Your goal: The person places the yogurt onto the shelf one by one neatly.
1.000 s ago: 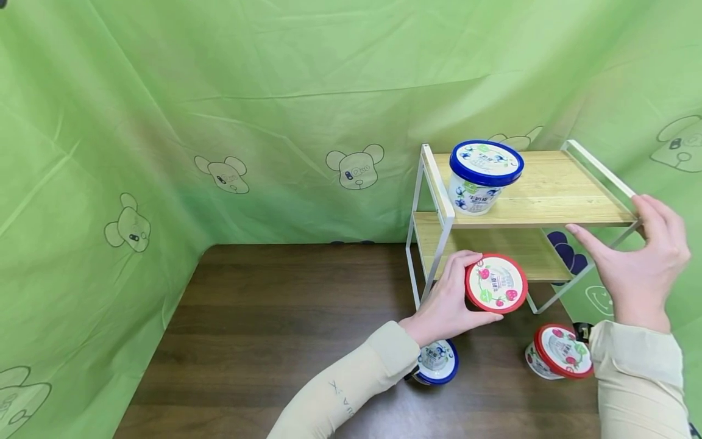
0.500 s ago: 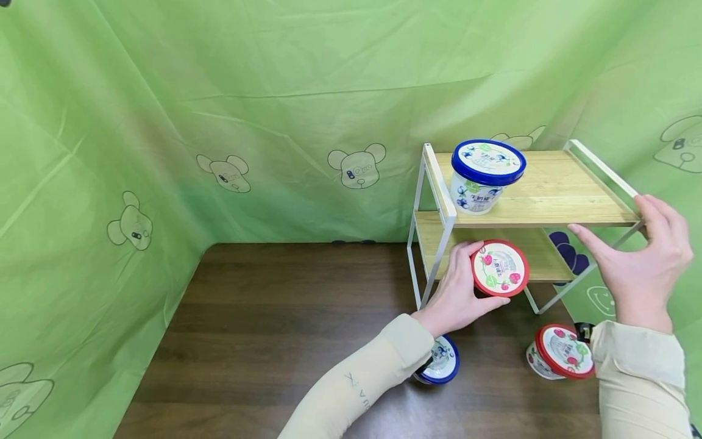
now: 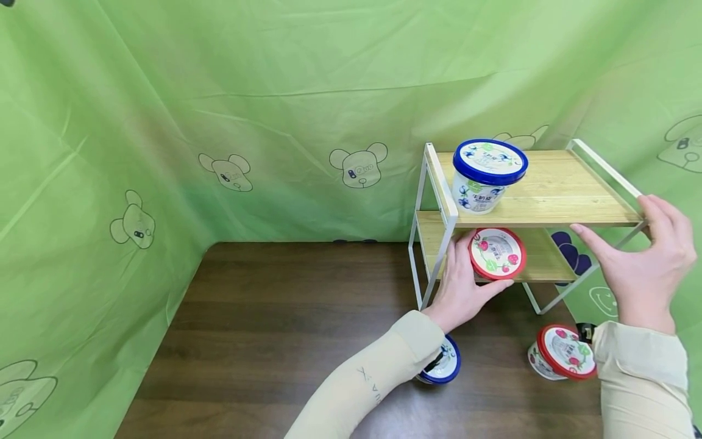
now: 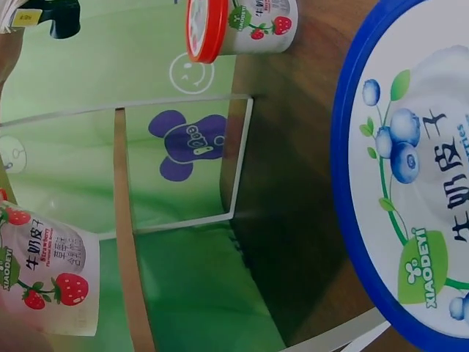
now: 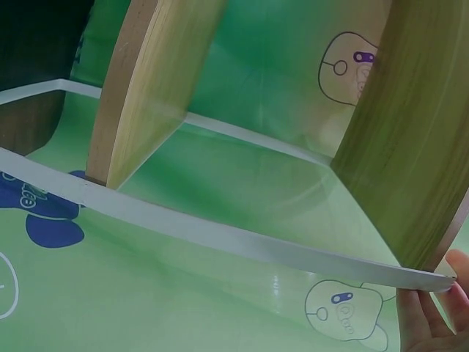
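Observation:
My left hand grips a strawberry yogurt tub with a red lid, fingers on its left side and thumb at the lower front. The tub overlaps the lower board of a two-tier shelf rack, just below the upper board's front edge. In the left wrist view its printed side shows at the lower left. At the rack's front right corner, my right hand holds the white frame, thumb by the upper board's edge. The right wrist view shows its fingertips around that corner.
A blue-lidded blueberry tub stands at the left of the upper board. Another blueberry tub is on the dark wooden table, partly under my left forearm. A second red-lidded tub stands beside my right sleeve. Green cloth surrounds the table.
My left hand has carried the strawberry tub up and forward, from in front of the rack toward the opening between its boards. The right hand has stayed at the rack's corner.

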### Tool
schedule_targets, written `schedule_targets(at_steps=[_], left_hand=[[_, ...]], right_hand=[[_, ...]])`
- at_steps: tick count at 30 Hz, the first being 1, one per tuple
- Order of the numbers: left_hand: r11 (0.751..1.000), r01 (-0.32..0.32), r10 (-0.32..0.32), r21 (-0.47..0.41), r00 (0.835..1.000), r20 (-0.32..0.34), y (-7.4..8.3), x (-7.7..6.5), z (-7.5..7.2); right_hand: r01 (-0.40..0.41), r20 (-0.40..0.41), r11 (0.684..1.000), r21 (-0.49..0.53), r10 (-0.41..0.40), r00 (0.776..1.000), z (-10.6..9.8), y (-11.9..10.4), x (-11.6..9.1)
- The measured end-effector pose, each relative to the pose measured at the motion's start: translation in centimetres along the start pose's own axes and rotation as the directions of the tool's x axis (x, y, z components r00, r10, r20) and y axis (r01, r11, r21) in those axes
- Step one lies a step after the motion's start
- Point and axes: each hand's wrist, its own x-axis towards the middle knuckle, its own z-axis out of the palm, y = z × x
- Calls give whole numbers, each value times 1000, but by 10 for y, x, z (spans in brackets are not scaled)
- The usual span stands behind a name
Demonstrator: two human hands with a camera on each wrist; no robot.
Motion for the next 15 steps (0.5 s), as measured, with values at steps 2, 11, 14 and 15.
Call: schedule_targets(at_steps=[2,11,14,15], left_hand=[[1000,10,-10,17,1000,-17,-1,1,1],[1000,14,-14,-6,999,-31,-10,3,5],[999,31,-32,-40,999,-16,-13,3,6],[998,46,-47,-45,999,-12,-13,3,6]], right_hand=[[-1,1,1000,2,1,1000,0,-1,0],[12,-2,1000,-18,-12,1000,1,3,0],[18,0,999,-31,-18,1000,1,4,0],[17,0,999,-32,-17,1000,1,5,0]])
